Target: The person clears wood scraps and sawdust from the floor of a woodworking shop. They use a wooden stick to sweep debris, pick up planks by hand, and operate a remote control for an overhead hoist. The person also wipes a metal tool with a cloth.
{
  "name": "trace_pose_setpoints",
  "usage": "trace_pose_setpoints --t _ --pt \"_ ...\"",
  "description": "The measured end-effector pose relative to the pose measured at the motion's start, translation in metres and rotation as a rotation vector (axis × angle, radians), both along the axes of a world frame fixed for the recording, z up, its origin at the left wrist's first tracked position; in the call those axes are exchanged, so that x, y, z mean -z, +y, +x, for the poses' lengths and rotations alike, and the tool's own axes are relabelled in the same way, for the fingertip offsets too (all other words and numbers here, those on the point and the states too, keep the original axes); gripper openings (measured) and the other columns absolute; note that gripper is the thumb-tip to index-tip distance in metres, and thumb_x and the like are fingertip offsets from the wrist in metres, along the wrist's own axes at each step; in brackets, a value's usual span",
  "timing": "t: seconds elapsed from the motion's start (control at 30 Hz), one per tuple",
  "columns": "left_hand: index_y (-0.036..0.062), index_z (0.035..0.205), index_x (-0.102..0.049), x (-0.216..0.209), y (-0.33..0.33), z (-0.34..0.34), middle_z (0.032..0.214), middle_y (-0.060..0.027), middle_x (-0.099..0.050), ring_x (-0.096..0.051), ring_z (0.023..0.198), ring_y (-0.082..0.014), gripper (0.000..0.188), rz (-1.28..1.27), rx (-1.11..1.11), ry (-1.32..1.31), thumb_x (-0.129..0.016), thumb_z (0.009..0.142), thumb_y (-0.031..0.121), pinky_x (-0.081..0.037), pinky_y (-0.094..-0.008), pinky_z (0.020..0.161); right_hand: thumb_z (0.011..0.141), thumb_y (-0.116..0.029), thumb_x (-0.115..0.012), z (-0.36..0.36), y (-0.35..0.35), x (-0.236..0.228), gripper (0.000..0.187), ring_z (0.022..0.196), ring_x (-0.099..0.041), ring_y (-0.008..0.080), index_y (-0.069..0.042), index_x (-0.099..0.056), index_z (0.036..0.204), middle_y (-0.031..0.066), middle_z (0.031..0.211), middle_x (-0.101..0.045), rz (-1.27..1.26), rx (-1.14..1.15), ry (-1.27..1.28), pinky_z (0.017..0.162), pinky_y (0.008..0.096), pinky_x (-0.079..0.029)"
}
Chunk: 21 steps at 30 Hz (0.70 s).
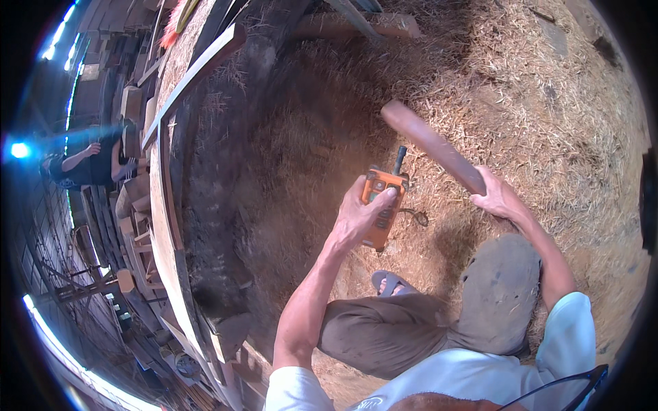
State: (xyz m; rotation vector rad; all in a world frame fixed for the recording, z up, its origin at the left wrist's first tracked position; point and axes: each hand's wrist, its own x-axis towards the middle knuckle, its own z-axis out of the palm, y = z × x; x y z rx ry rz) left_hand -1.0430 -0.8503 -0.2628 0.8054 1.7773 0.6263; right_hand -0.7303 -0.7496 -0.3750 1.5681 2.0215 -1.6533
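My left hand [367, 212] is closed round an orange handheld remote control [373, 237] with dark buttons and a short black antenna. Its thumb lies on the button face, and a thin cord loop hangs at the right side. In my right hand [497, 195] is the near end of a reddish-brown wooden piece [435, 140], slightly blurred, which slants up and left over the ground. The fingers on its far side are partly hidden. The two held things are apart, with the remote left of the wood.
Straw-like wood shavings [534, 103] cover the ground. A long wooden beam [195, 79] and stacked timber [137, 205] stand along the left. Another plank [349, 27] lies at the top. A person in dark clothes [92, 161] is at the far left. My sandalled foot [391, 283] rests below the remote.
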Motion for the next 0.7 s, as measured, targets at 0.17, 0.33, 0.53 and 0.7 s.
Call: trace_pose_setpoints --t 0.17,0.33,0.53,0.7 --pt "0.0049 0.13 -0.061 -0.007 -0.016 -0.022 0.118 -0.0171 -0.069 -0.068 0.109 -0.0245 0.073 -0.032 0.09 0.207 -0.075 0.085 0.061 -0.052 -0.0403 0.095 0.08 -0.013 -0.063 -0.016 -0.006 0.02 0.06 0.089 -0.07 0.0337 -0.005 -0.052 0.138 0.018 0.1 -0.068 0.313 -0.18 0.117 0.077 0.0496 -0.059" --pt "0.0041 0.128 -0.061 -0.013 -0.04 -0.037 0.112 -0.0145 -0.07 -0.068 0.102 -0.024 0.072 -0.059 -0.031 0.12 -0.075 0.085 0.06 -0.052 -0.0398 0.091 0.082 -0.015 -0.065 -0.092 0.043 0.007 0.058 0.083 -0.07 0.0273 -0.004 -0.054 0.138 0.016 0.099 -0.068 0.091 -0.203 0.185 0.068 0.0427 -0.061" --pt "0.0049 0.122 -0.063 -0.045 -0.071 -0.051 0.106 -0.0114 -0.07 -0.068 0.097 -0.0204 0.061 -0.051 -0.082 0.136 -0.076 0.087 0.052 -0.053 -0.0383 0.087 0.082 -0.018 -0.065 -0.261 0.122 0.018 0.059 0.087 -0.072 0.0326 0.002 -0.054 0.136 0.0255 0.103 -0.072 0.297 -0.177 0.33 0.075 0.0484 -0.06" --pt "0.0044 0.117 -0.063 -0.066 -0.12 -0.061 0.103 -0.0103 -0.071 -0.068 0.096 -0.0176 0.052 -0.095 -0.244 0.122 -0.08 0.088 0.044 -0.054 -0.0361 0.086 0.082 -0.025 -0.071 -0.391 0.161 0.021 0.078 0.109 -0.071 0.0429 0.002 -0.047 0.15 0.0336 0.12 -0.069 0.46 -0.19 0.382 0.09 0.0464 -0.057"
